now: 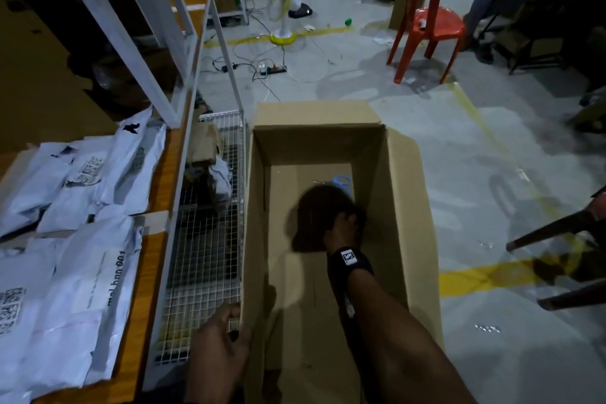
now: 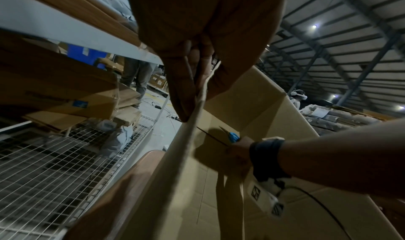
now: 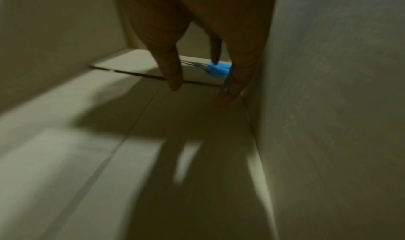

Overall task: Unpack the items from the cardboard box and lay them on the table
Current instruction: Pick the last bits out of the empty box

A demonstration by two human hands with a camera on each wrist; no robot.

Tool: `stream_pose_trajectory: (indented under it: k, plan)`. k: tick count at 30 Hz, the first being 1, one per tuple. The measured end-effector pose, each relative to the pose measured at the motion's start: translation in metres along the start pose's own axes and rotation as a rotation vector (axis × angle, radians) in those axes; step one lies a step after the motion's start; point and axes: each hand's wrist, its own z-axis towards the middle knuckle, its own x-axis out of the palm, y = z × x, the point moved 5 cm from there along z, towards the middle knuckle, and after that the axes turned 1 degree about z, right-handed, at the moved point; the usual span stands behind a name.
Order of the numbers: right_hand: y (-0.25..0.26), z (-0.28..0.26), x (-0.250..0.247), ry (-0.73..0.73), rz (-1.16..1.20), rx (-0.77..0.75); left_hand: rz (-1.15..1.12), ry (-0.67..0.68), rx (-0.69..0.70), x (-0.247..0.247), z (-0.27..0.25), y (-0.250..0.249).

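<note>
A tall open cardboard box (image 1: pixel 406 193) stands on the floor beside the table. Blue-handled scissors (image 1: pixel 341 181) lie on its bottom at the far end, also seen in the right wrist view as scissors (image 3: pixel 218 68) and in the left wrist view as scissors (image 2: pixel 233 137). My right hand (image 1: pixel 344 223) reaches deep inside the box, fingers (image 3: pixel 173 70) straight and spread just short of the scissors, holding nothing. My left hand (image 1: pixel 223 334) grips the box's left wall edge (image 2: pixel 197 105), thumb inside, fingers outside.
White mailer bags (image 1: pixel 72 239) lie on the wooden table (image 1: pixel 144 289) at left. A wire mesh shelf (image 1: pixel 206 239) runs between table and box. A red plastic chair (image 1: pixel 433 26), a fan (image 1: pixel 283 6) and cables are on the floor beyond.
</note>
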Motion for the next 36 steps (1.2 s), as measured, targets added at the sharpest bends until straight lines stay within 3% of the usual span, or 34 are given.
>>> stream_pose_trajectory:
  k: [4, 7, 10, 15, 21, 25, 29, 36]
  plan:
    - [0.019, 0.024, -0.004, 0.177, -0.126, -0.089, 0.022, -0.022, -0.013, -0.005, 0.006, -0.003]
    - [0.024, 0.045, 0.003, 0.199, -0.117, -0.118, 0.039, 0.007, 0.009, -0.004, 0.014, -0.016]
    - [-0.004, 0.096, 0.047, 0.201, -0.072, -0.113, 0.017, 0.014, -0.006, -0.006, 0.022, -0.025]
    - [0.013, 0.028, 0.012, 0.304, -0.174, -0.097, -0.047, 0.003, 0.039, -0.009, 0.031, -0.036]
    - [0.004, -0.004, 0.021, 0.325, -0.197, -0.143, -0.085, -0.035, 0.043, -0.004, 0.042, -0.047]
    - [-0.001, -0.018, 0.015, 0.226, -0.053, -0.141, -0.079, -0.043, 0.028, -0.001, 0.053, -0.045]
    - [-0.005, -0.027, -0.024, 0.021, 0.255, -0.021, -0.028, -0.023, -0.062, 0.007, 0.069, -0.026]
    - [-0.005, -0.085, -0.079, 0.163, 0.812, 0.095, 0.069, 0.086, -0.165, 0.013, 0.087, -0.001]
